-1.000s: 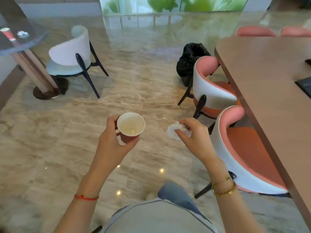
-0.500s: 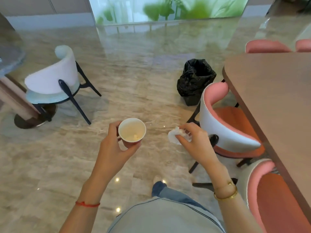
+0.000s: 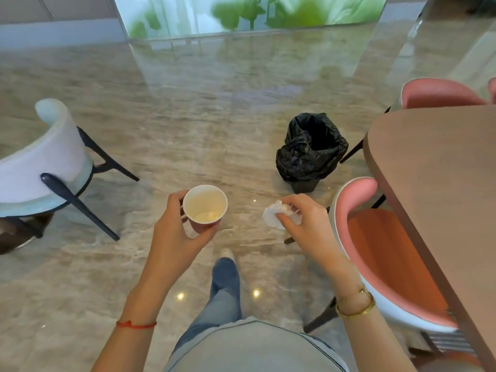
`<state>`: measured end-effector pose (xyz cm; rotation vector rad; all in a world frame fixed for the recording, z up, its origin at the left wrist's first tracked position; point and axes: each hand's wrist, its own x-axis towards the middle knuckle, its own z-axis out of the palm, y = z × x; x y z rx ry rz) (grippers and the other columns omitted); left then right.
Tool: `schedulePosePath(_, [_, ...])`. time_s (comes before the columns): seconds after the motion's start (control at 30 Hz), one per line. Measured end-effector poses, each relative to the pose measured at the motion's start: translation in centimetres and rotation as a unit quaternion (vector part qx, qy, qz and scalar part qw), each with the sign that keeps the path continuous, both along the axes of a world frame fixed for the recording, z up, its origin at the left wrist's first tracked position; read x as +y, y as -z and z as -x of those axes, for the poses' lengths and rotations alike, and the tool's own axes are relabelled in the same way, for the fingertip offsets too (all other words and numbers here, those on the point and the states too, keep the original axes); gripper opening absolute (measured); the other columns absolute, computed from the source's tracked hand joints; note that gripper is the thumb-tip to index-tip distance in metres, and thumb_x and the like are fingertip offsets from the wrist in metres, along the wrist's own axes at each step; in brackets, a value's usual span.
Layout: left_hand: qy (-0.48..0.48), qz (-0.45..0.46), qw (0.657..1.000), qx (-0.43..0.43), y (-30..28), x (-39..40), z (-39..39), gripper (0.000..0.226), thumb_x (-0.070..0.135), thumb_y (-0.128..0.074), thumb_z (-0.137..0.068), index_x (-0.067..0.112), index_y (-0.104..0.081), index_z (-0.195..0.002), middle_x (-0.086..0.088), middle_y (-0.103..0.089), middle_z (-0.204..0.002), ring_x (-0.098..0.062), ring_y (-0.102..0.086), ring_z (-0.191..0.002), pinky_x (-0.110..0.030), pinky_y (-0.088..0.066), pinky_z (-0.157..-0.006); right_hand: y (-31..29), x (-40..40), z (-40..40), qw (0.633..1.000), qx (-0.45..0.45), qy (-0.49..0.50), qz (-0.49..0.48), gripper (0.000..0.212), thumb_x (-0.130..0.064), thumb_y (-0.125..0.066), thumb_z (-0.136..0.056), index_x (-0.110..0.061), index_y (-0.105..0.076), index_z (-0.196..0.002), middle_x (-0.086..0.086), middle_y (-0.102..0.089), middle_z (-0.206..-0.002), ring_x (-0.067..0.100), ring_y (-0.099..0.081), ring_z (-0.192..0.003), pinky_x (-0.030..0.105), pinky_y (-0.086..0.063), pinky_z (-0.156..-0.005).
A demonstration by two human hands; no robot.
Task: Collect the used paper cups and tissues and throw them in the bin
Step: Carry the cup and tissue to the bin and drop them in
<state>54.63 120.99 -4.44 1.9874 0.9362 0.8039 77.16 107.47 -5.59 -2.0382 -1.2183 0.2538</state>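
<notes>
Marble floor (image 3: 188, 116), glossy, fills most of view. Brown table (image 3: 434, 183) at right edge, pink chair (image 3: 381, 253) tucked beside it, just right of the right hand. White chair (image 3: 45, 162) on dark legs at left, well apart. Bin (image 3: 311, 149) with black liner stands open on the floor ahead, between table corner and hands, nothing between it and them. Left hand (image 3: 174, 237) grips paper cup (image 3: 205, 208) upright, pale residue inside. Right hand (image 3: 308, 224) pinches crumpled white tissue (image 3: 273, 217). Both held in the air near the bin.
</notes>
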Motion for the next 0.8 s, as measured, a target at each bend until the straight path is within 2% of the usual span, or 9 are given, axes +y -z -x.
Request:
schedulePosePath(0.1, [0.007, 0.000, 1.000, 0.004, 0.8, 6.0, -4.6, 0.068, 0.035, -0.085, -0.069, 0.035, -0.042, -0.122, 0.020, -0.054, -0.118, 0.007, -0.051, -0.109, -0.006, -0.044, -0.082, 1.2, 4.7, -4.2, 1.000, 0.011, 0.010, 0.014, 0.022, -0.017, -0.068, -0.085, -0.017, -0.065, -0.106, -0.007, -0.062, -0.099, 0.005, -0.053, -0.088, 0.004, -0.037, -0.078])
schedulePosePath(0.2, [0.024, -0.014, 1.000, 0.008, 0.8, 12.5, -10.0, 0.068, 0.035, -0.085, -0.068, 0.031, -0.045, -0.124, 0.014, -0.051, -0.122, -0.004, -0.053, -0.110, -0.018, -0.046, -0.085, 1.5, 9.9, -8.7, 0.999, 0.030, 0.034, 0.016, 0.021, -0.019, -0.067, -0.085, -0.019, -0.065, -0.106, -0.006, -0.063, -0.098, 0.008, -0.056, -0.090, 0.017, -0.044, -0.080])
schedulePosePath(0.27, [0.048, -0.038, 0.998, 0.012, 0.4, 17.0, -14.3, 0.069, 0.033, -0.085, -0.068, 0.026, -0.046, -0.125, 0.008, -0.046, -0.122, -0.005, -0.050, -0.110, -0.020, -0.047, -0.086, 1.2, 13.6, -12.2, 0.998, 0.021, 0.059, 0.010, 0.022, -0.018, -0.068, -0.085, -0.017, -0.065, -0.106, -0.003, -0.063, -0.098, 0.012, -0.057, -0.090, 0.023, -0.046, -0.079])
schedulePosePath(0.4, [0.107, -0.047, 0.993, 0.016, -0.4, 25.2, -23.3, 0.070, 0.032, -0.085, -0.068, 0.023, -0.046, -0.125, 0.005, -0.046, -0.123, -0.006, -0.051, -0.108, -0.018, -0.048, -0.085, 0.5, 19.7, -19.1, 0.994, 0.003, 0.114, 0.000, 0.021, -0.016, -0.068, -0.085, -0.015, -0.065, -0.106, -0.008, -0.058, -0.095, 0.006, -0.052, -0.085, 0.007, -0.037, -0.072])
schedulePosePath(0.5, [0.151, -0.034, 0.988, 0.014, -0.6, 29.7, -30.1, 0.066, 0.030, -0.085, -0.068, 0.026, -0.046, -0.122, 0.006, -0.050, -0.121, -0.008, -0.054, -0.105, -0.014, -0.047, -0.084, 0.3, 22.8, -23.9, 0.986, -0.003, 0.165, -0.020, 0.020, -0.011, -0.068, -0.084, -0.014, -0.066, -0.103, -0.009, -0.058, -0.092, 0.001, -0.049, -0.081, 0.001, -0.036, -0.071])
schedulePosePath(0.57, [0.175, -0.028, 0.984, 0.014, -0.3, 31.9, -34.4, 0.068, 0.025, -0.086, -0.067, 0.024, -0.047, -0.122, 0.006, -0.052, -0.122, -0.009, -0.055, -0.106, -0.016, -0.048, -0.085, 0.6, 24.4, -26.9, 0.982, 0.000, 0.189, -0.015, 0.021, -0.010, -0.068, -0.083, -0.013, -0.067, -0.103, -0.007, -0.060, -0.093, 0.003, -0.050, -0.080, -0.001, -0.035, -0.072])
schedulePosePath(0.67, [0.204, -0.018, 0.979, 0.008, 0.9, 34.7, -40.7, 0.070, 0.021, -0.087, -0.065, 0.027, -0.046, -0.122, 0.010, -0.054, -0.121, -0.010, -0.056, -0.107, -0.021, -0.049, -0.086, 1.7, 26.5, -31.8, 0.975, 0.020, 0.220, 0.004, 0.024, -0.014, -0.065, -0.084, -0.015, -0.065, -0.107, -0.003, -0.063, -0.097, 0.007, -0.054, -0.084, 0.003, -0.036, -0.072])
schedulePosePath(0.8, [0.238, -0.002, 0.971, 0.010, 3.4, 37.8, -49.6, 0.075, 0.025, -0.087, -0.065, 0.037, -0.039, -0.120, 0.025, -0.050, -0.115, -0.003, -0.055, -0.103, -0.016, -0.046, -0.084, 4.0, 29.1, -39.0, 0.966, 0.048, 0.254, 0.019, 0.025, -0.017, -0.064, -0.086, -0.018, -0.064, -0.110, -0.003, -0.064, -0.103, 0.010, -0.057, -0.090, 0.020, -0.044, -0.077])
